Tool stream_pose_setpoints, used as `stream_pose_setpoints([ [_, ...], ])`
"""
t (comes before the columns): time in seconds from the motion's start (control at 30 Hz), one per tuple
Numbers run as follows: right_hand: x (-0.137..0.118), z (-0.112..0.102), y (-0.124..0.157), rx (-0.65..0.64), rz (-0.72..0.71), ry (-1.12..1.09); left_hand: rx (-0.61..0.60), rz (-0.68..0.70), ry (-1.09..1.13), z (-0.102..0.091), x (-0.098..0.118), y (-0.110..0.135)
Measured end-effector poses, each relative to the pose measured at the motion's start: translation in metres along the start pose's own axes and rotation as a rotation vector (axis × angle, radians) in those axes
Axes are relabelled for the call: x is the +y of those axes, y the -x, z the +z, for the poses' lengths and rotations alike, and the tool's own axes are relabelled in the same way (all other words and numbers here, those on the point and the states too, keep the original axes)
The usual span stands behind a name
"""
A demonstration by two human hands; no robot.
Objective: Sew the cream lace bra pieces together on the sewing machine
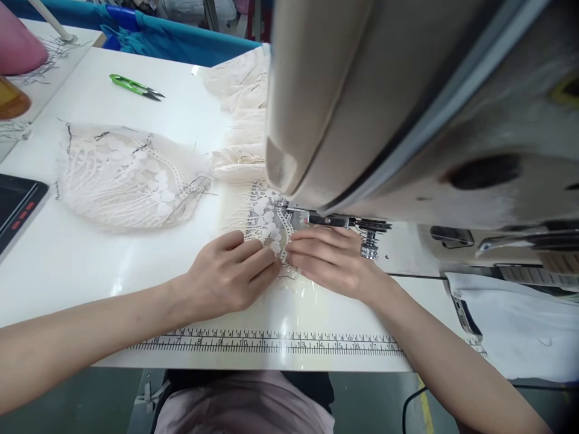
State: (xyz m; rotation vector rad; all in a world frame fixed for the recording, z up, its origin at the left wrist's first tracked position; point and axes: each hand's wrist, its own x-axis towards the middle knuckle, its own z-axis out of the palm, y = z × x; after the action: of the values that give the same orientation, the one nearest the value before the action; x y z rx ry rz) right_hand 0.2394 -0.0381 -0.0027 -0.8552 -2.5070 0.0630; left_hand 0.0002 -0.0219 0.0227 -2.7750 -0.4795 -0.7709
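Cream lace with pale leaf-like shapes, the lace piece [271, 226], lies on the white tabletop under the head of a sewing machine [335, 114], its near end between the person's 2 hands. The left hand [235, 271] is half curled, back up, its bent fingertips on the lace's near left part; its thumb is hidden, so I cannot tell whether it pinches the material. The right hand [330, 256] has its fingers extended close together, tips touching the lace's right edge; its grip is likewise hidden from view. Just above the right hand sits a metal spring fitting [371, 238] of the machine.

Behind the lace piece, gathered cream fabric [242, 129] runs up along the machine's left side. Left of that lies another lace piece with dark thread ends, the loose panel [136, 178]. Farther back are green-handled snips [136, 88], blades to the right. A dark device [20, 208] with red marks sits at the left edge, a pink cone [20, 42] beyond it. Along the table's front runs a printed ruler [271, 345], and white cloth [515, 325] lies at the right. Blue cloth [194, 39] hangs behind the table.
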Motion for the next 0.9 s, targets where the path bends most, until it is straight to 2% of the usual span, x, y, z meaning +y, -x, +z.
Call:
stream_pose_setpoints([
  [0.13,0.001,0.001,-0.002,0.086,-0.119,-0.009,-0.004,-0.003,-0.06,0.003,-0.002,0.001],
  [0.27,0.0,0.0,-0.004,0.081,-0.108,0.039,-0.134,-0.059,0.076,0.01,-0.004,0.006],
  [0.4,-0.003,-0.001,-0.008,0.114,-0.108,0.06,-0.156,-0.092,0.108,0.013,-0.005,0.009],
  [0.9,0.0,-0.004,-0.006,-0.003,-0.05,0.054,-0.145,-0.095,0.082,0.015,-0.004,0.005],
])
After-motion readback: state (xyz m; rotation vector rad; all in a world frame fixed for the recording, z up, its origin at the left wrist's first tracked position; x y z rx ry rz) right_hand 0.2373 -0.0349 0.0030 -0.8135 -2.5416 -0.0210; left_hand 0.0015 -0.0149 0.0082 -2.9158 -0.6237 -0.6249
